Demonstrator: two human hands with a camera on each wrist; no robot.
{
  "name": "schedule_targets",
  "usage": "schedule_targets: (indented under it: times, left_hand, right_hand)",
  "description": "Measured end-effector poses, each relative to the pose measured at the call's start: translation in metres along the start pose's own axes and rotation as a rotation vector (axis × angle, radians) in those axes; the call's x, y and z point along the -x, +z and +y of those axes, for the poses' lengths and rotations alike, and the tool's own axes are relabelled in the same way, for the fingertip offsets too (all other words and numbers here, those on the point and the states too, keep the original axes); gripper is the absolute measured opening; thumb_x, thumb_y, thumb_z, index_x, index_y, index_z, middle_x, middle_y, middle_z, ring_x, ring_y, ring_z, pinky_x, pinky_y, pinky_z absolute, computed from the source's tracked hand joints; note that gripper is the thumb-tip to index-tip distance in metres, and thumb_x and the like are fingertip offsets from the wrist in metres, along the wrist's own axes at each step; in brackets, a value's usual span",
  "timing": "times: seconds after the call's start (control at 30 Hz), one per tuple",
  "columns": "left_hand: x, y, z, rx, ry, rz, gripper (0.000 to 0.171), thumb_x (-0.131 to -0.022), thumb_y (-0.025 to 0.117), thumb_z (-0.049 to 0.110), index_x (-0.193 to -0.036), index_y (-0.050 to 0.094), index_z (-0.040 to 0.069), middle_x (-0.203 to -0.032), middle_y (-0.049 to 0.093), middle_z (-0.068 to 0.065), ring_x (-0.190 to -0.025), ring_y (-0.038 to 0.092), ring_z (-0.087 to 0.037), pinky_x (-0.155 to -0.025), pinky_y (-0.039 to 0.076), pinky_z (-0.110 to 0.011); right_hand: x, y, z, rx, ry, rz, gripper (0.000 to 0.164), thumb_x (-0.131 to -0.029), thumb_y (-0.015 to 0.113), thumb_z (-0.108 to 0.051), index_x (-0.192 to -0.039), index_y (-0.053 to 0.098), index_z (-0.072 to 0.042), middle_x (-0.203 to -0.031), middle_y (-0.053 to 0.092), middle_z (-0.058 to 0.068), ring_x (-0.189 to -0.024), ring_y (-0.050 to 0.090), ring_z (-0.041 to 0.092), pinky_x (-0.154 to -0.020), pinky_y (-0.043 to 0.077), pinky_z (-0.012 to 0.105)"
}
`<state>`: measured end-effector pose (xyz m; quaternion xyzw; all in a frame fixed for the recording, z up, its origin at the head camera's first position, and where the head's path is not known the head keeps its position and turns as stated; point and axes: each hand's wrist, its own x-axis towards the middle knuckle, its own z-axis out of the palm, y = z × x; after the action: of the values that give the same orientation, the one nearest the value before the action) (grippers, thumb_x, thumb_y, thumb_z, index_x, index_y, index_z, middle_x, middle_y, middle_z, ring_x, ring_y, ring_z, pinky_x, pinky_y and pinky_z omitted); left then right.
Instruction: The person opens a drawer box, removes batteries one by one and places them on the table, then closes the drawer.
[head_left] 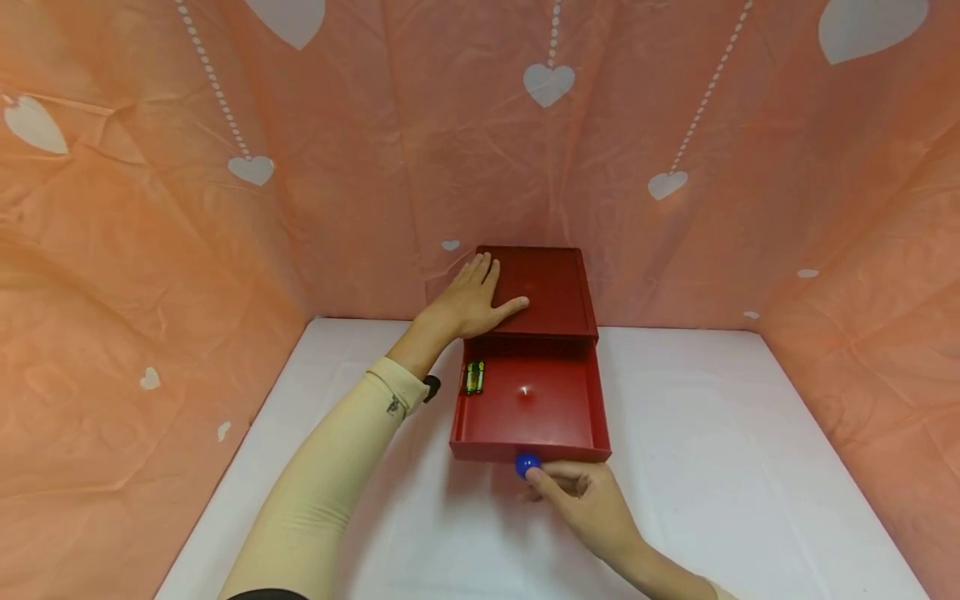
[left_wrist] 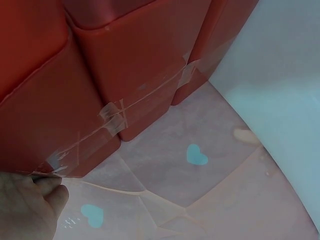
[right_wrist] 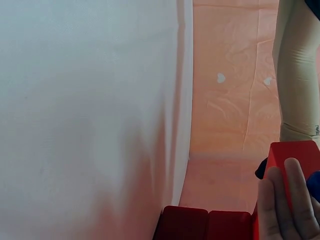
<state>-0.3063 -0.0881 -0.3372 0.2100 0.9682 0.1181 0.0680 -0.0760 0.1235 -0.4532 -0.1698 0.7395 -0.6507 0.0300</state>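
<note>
A red drawer cabinet (head_left: 543, 287) stands at the back of the table, its top drawer (head_left: 540, 421) pulled out toward me. On the cabinet's top, near its left edge, rests my left hand (head_left: 472, 304) with fingers spread. My right hand (head_left: 592, 504) pinches the round blue knob (head_left: 528, 465) on the drawer's front between thumb and forefinger. Two small batteries (head_left: 474, 377) in green and gold lie side by side at the drawer's left wall. In the right wrist view, the fingers (right_wrist: 295, 192) cover part of the red drawer front beside the knob (right_wrist: 314, 184).
White cloth (head_left: 697, 433) covers the table. Orange sheeting with white hearts (head_left: 420, 125) hangs behind and at both sides, close behind the cabinet. In the left wrist view, clear tape (left_wrist: 114, 117) runs across the stacked red units.
</note>
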Motion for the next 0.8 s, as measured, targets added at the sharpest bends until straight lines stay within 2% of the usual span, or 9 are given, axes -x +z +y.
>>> schedule_targets:
  times: [0.23,0.37,0.6,0.8]
  left_hand:
    - [-0.001,0.001,0.0,-0.003,-0.004,-0.001,0.098,-0.108,0.032,0.074,-0.173,0.004,0.005,-0.181,-0.005,-0.014,-0.167,-0.011,-0.025,-0.134,-0.005,-0.038]
    - [-0.001,0.001,-0.001,-0.011,-0.002,-0.001,0.098,-0.108,0.032,0.074,-0.173,0.004,0.005,-0.181,-0.005,-0.015,-0.167,-0.011,-0.025,-0.134,-0.005,-0.038]
    - [0.0,0.0,0.0,-0.01,-0.002,0.003,0.098,-0.108,0.032,0.073,-0.172,0.005,0.004,-0.181,-0.004,-0.015,-0.167,-0.01,-0.026,-0.134,-0.005,-0.038]
    - [0.001,-0.001,0.001,-0.014,-0.003,-0.003,0.099,-0.108,0.031,0.074,-0.172,0.004,0.004,-0.181,-0.004,-0.016,-0.167,-0.01,-0.026,-0.134,-0.005,-0.038]
  right_hand:
    - [0.003,-0.003,-0.001,0.069,-0.008,-0.028,0.014,-0.105,0.072,-0.015,-0.101,0.085,-0.011,-0.092,0.083,0.004,-0.087,0.081,0.019,-0.085,0.063,0.029]
    - [0.005,-0.008,-0.005,0.139,-0.042,-0.056,0.011,-0.103,0.075,-0.017,-0.099,0.085,-0.017,-0.092,0.083,-0.001,-0.084,0.079,0.017,-0.079,0.063,0.03]
    - [0.01,-0.022,-0.026,0.258,-0.082,-0.074,0.005,-0.099,0.081,-0.023,-0.099,0.084,-0.026,-0.094,0.081,-0.008,-0.086,0.076,0.011,-0.077,0.063,0.03]
    - [0.01,-0.03,-0.045,0.313,-0.144,-0.076,0.012,-0.098,0.081,-0.017,-0.099,0.083,-0.029,-0.094,0.079,-0.015,-0.086,0.075,0.009,-0.08,0.063,0.031]
